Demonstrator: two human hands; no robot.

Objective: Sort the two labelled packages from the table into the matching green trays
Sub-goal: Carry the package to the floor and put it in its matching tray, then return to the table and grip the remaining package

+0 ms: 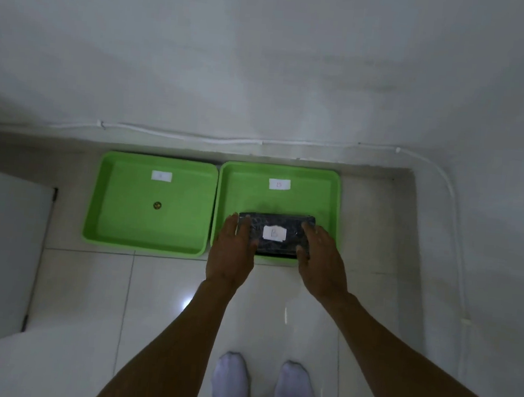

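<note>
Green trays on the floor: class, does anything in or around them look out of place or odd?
One thing: a small round dark object lies in the left tray, too small to identify. Otherwise nothing stands out: both hands, left and right, hold the B-labelled package over the right tray, labelled B.

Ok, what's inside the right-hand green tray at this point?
The right tray holds a white label marked B and the dark package, also labelled B, held between the left hand and right hand. The floor beneath the package is hidden.
</note>
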